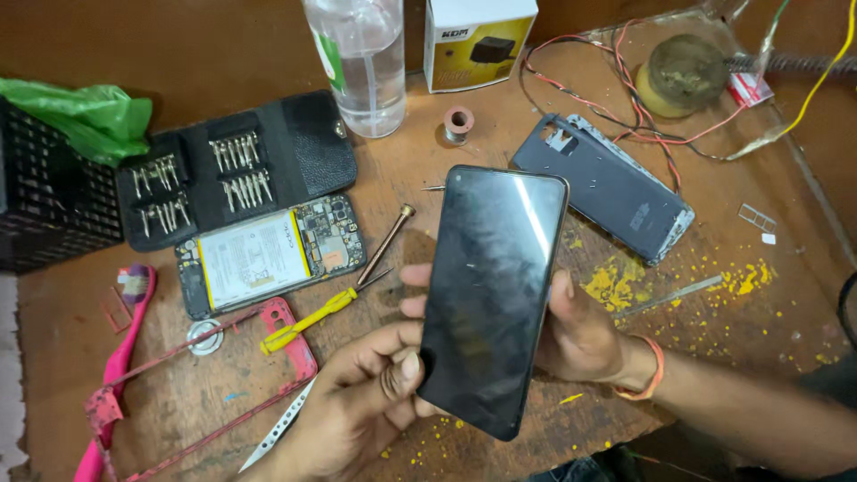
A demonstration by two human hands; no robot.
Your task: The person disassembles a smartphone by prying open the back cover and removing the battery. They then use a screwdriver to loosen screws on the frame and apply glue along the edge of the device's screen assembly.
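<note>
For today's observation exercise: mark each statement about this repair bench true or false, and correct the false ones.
1. Both hands hold the phone. True: the left hand and right hand take it from either side.
2. The phone's screen is lit. False: it is dark and only reflects light.
3. An opened phone showing its battery lies on the bench. True.
4. The screwdriver bit case is zipped shut. False: it lies open with its bits showing.
5. The yellow-handled screwdriver is in the left hand. False: it lies on the bench.
</note>
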